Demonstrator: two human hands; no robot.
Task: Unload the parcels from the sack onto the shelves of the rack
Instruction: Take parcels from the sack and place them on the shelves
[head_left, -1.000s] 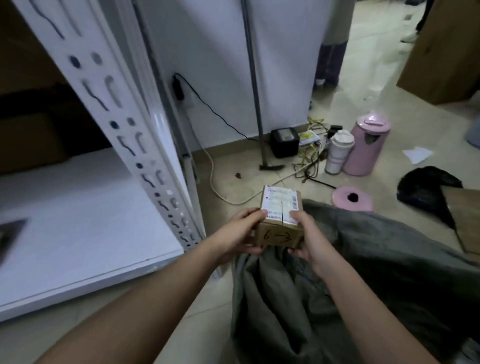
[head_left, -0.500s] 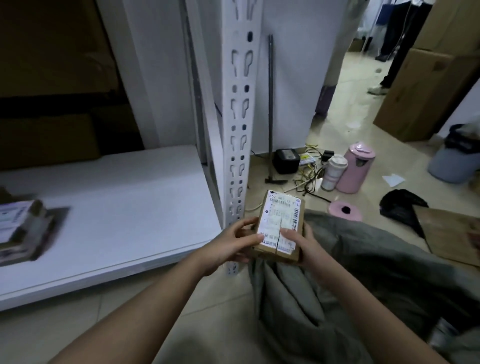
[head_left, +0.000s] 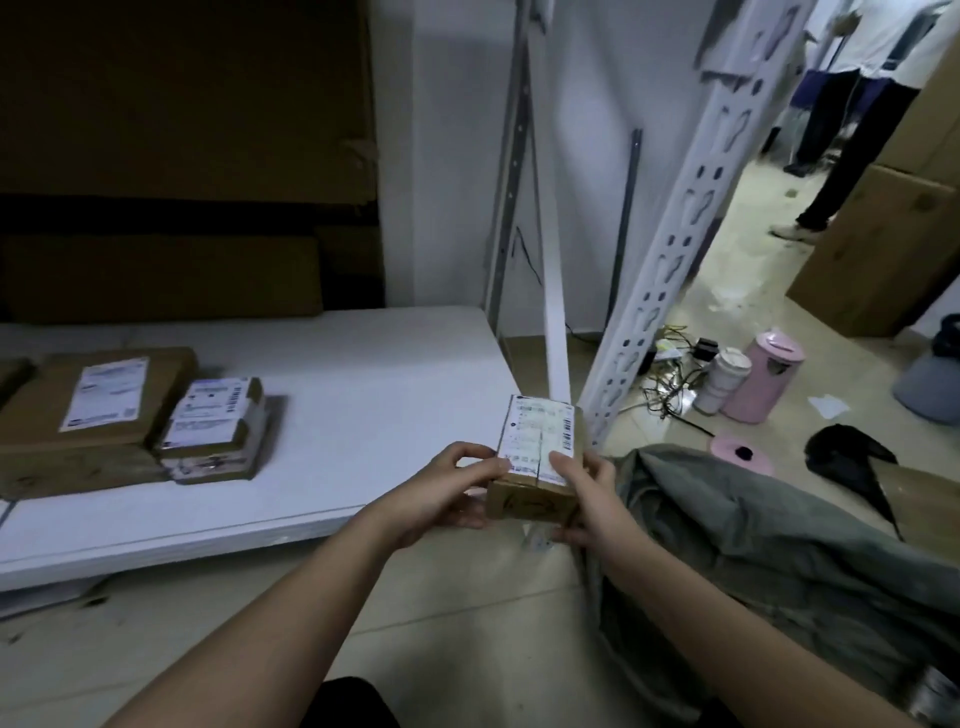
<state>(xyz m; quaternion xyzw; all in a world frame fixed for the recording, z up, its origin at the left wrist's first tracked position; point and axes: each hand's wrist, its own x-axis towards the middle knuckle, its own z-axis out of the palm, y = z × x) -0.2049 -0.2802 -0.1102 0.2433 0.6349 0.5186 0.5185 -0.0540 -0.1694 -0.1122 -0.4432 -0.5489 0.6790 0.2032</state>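
A small brown cardboard parcel (head_left: 537, 457) with a white shipping label on top is held between both hands, just off the front right corner of the low white shelf (head_left: 363, 415). My left hand (head_left: 447, 488) grips its left side and my right hand (head_left: 587, 493) its right side. The grey sack (head_left: 779, 561) lies crumpled on the floor at the right, beneath my right arm. On the shelf's left part lie a flat brown labelled parcel (head_left: 98, 400) and a smaller stack of labelled parcels (head_left: 213, 431).
The rack's perforated white upright (head_left: 670, 260) rises just behind the parcel. On the floor to the right stand a pink kettle (head_left: 763, 382), a white cup (head_left: 722, 382), tangled cables and a pink lid (head_left: 740, 452). Large cardboard boxes (head_left: 872, 249) and a person's legs are farther back.
The view has swung left, bringing the shelf and its parcels into sight. The held parcel has moved from above the sack to the shelf's front right corner.
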